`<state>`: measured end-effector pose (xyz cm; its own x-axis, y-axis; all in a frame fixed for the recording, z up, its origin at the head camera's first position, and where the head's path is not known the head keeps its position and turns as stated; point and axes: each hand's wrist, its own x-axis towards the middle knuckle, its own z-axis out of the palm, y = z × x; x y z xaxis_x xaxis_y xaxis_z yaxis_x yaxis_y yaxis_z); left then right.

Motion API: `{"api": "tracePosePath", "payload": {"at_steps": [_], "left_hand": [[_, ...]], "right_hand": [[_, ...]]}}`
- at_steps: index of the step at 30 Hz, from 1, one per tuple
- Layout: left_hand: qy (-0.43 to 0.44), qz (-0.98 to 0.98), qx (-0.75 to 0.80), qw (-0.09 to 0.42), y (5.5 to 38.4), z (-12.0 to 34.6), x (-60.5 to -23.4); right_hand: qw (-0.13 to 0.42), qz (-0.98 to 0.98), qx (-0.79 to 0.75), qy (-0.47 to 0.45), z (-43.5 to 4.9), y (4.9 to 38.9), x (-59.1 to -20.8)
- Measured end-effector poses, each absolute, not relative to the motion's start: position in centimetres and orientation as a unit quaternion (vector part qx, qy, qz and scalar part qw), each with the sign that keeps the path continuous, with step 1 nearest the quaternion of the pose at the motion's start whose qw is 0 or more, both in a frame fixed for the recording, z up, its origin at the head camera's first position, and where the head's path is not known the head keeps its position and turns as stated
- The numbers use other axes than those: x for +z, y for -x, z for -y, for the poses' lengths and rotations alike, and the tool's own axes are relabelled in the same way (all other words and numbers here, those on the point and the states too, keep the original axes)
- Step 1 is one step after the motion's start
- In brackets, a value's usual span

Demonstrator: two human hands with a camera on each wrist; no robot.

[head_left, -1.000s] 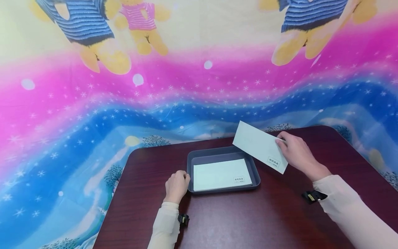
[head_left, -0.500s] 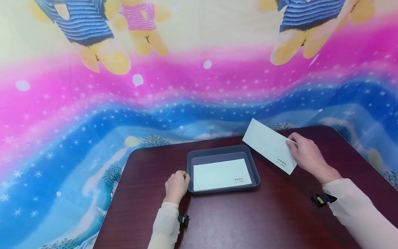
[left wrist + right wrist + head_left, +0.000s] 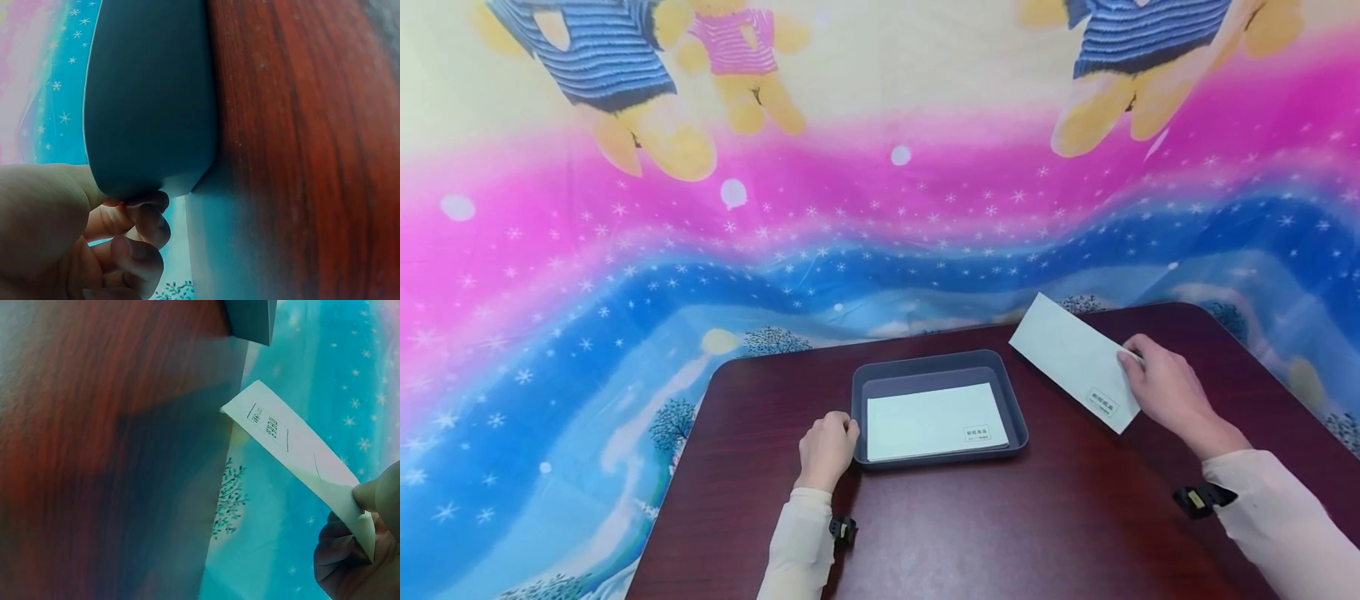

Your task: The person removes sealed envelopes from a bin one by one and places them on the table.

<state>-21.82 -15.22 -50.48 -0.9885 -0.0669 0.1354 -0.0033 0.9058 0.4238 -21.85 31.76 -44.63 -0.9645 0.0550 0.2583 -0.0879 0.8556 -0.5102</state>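
In the head view, my right hand pinches a white envelope by its right end, thumb on top. The envelope is raised and tilted right of the tray, its small boxed print towards me. The right wrist view shows its printed face and the thumb bending it slightly. My left hand grips the left rim of a dark grey tray. Up close, the left wrist view has thumb and curled fingers at the tray's corner. Inside the tray lies a stack of similar envelopes.
The tray sits on a dark red-brown wooden table. Right behind the table's far edge hangs a cloth backdrop with bears and snowflakes. Each wrist wears a small black camera.
My right hand has carried the envelope rightwards, away from above the tray's right edge, and slightly lower. The left hand, the tray and the stack stay in place.
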Motion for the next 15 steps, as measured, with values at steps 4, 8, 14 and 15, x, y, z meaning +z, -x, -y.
{"api": "tracePosePath", "payload": {"at_steps": [4,8,14,15], "left_hand": [[-0.020,0.974,-0.216,0.071,21.8,15.3,-50.5],[-0.020,0.974,-0.217,0.069,21.8,15.3,-50.5],[-0.022,0.974,-0.215,0.068,22.0,15.3,-50.6],[-0.022,0.974,-0.214,0.069,22.0,15.3,-50.6]], "right_hand": [[0.134,0.953,0.270,-0.004,-32.4,21.6,-45.0],[0.135,0.953,0.269,0.003,-33.1,21.5,-45.3],[0.131,0.955,0.264,0.013,-34.2,21.2,-45.7],[0.132,0.956,0.263,0.014,-34.4,21.2,-45.8]]}}
